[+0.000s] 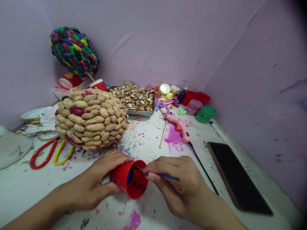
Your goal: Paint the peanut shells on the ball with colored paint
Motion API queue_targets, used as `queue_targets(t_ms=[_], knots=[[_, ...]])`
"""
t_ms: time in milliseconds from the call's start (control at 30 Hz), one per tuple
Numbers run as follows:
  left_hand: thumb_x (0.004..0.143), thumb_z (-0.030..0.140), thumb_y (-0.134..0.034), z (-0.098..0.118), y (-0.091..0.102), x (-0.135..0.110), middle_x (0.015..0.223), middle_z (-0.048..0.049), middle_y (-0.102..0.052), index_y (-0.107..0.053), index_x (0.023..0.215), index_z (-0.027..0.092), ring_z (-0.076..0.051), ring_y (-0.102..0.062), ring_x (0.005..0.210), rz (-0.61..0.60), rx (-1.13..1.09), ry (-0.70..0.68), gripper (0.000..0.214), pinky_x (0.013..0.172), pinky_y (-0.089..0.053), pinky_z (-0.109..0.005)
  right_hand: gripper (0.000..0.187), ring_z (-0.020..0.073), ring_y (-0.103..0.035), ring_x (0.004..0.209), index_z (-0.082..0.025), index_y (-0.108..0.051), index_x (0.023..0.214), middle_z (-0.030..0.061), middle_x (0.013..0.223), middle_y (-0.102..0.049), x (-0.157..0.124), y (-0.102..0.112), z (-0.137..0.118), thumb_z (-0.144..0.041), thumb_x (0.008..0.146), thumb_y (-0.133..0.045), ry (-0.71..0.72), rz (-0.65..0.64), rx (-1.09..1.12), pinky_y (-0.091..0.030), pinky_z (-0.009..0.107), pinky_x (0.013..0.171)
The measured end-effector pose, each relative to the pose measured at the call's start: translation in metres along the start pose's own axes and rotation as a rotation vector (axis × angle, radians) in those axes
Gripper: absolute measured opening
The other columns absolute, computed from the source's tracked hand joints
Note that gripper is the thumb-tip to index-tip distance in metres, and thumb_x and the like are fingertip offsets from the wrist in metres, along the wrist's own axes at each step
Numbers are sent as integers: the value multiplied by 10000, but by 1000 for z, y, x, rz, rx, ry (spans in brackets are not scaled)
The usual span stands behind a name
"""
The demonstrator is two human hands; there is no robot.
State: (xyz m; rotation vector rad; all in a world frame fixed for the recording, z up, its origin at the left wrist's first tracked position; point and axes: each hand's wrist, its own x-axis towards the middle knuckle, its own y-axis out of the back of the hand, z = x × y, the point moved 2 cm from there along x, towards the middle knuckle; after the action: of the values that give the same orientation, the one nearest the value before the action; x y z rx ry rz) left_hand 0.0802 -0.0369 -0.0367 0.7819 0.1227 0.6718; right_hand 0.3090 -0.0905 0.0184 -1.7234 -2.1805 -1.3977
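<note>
My left hand is wrapped round a red plastic cup, which lies tilted with its mouth toward me. Dark blue paint shows inside the cup, with dark smears on its inner wall. Between the fingertips of my right hand is a thin paintbrush with a blue handle; its tip reaches into the cup's mouth. Just behind my left hand sits a rounded form covered in peanuts, mostly bare shell, a few painted magenta.
Scissors with red and yellow handles lie left. Behind are a tray of peanut shells and a multicoloured peanut-covered ball on a stick. A pink glue gun, its cord, paint pots and a phone occupy the right.
</note>
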Motion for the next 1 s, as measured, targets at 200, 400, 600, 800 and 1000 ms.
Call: queue_targets(t_ms=[200,400,600,800,1000], knots=[[853,318,-678,-2,2,1,1318,-39,-612,-470,1378,348,-275,-554,1206,17,-8,-2,566,1009,-455,-402,178,82,-609,543,-101,-700,822,35,673,-697,-3,-3,-9,-112,886,-534,-74,-31,122,-460,171,549],[850,311,-680,-3,1,0,1300,-56,-629,-473,1371,340,-286,-558,1201,43,23,-34,561,1006,-452,-439,157,80,-643,604,-80,-710,874,65,740,-739,-1,-4,-4,-107,898,-557,-66,59,187,-484,151,600],[851,316,-679,1,3,6,1249,-72,-657,-530,1318,298,-282,-588,1148,62,-2,-64,491,968,-473,-421,187,92,-622,549,-83,-711,827,59,679,-712,-2,-7,-2,-109,892,-538,-73,-23,144,-471,177,549],[843,266,-687,1,2,7,1227,-59,-651,-526,1305,305,-260,-602,1122,47,-54,-34,491,953,-479,-393,176,91,-621,560,-86,-709,837,59,702,-725,-1,-5,-4,-107,891,-543,-71,67,103,-471,176,550],[846,253,-670,1,3,7,1223,-63,-646,-527,1303,293,-260,-606,1107,42,-50,-21,481,935,-486,-386,176,74,-645,570,-111,-715,826,37,710,-738,-1,-5,-3,-114,890,-552,-132,30,152,-481,144,568]])
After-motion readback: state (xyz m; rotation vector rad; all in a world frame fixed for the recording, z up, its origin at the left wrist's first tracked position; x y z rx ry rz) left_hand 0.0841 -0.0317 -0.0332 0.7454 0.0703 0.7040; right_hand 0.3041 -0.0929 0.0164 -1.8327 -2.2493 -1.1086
